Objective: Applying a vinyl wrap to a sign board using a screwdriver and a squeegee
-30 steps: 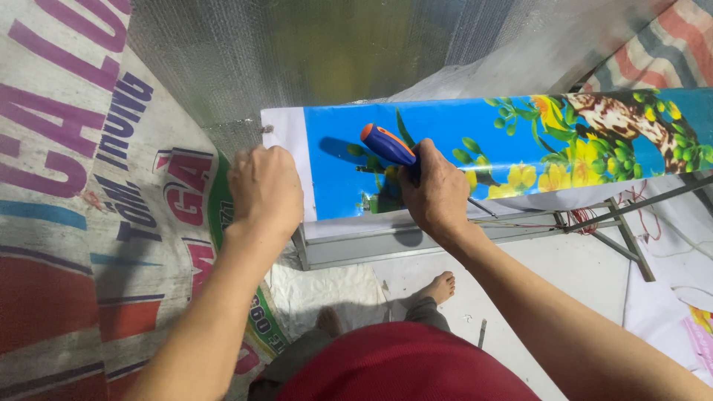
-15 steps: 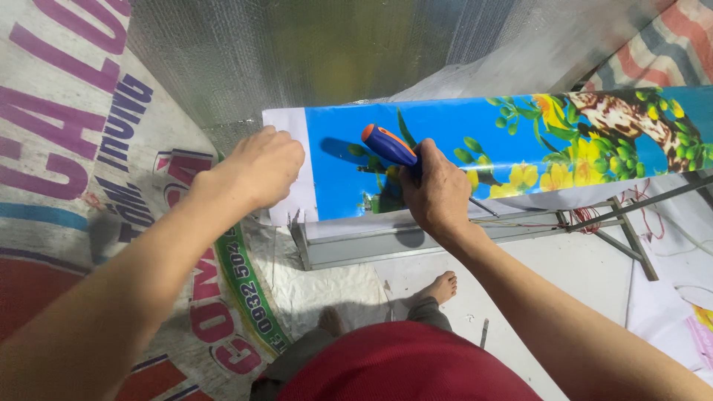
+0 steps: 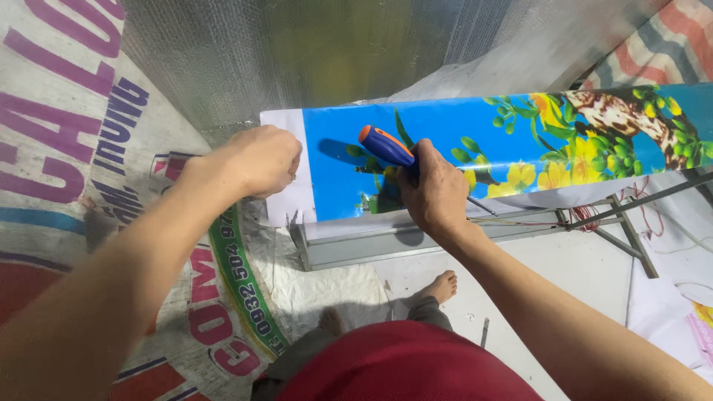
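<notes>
Right now, right hand [image 3: 438, 197] w/ grip clenched on blue-orange screwdriver [image 3: 388, 148], over blue floral printed sheet [image 3: 520, 141]. Left hand [image 3: 260, 160] presses sheet's white end, fingers curled, grasping nothing; metal frame [image 3: 386, 241] just below.

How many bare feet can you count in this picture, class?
2: one foot on the pale floor below the metal frame, right of centre; a second foot lower left on the white sheet, partly hidden by the red clothing.
</notes>
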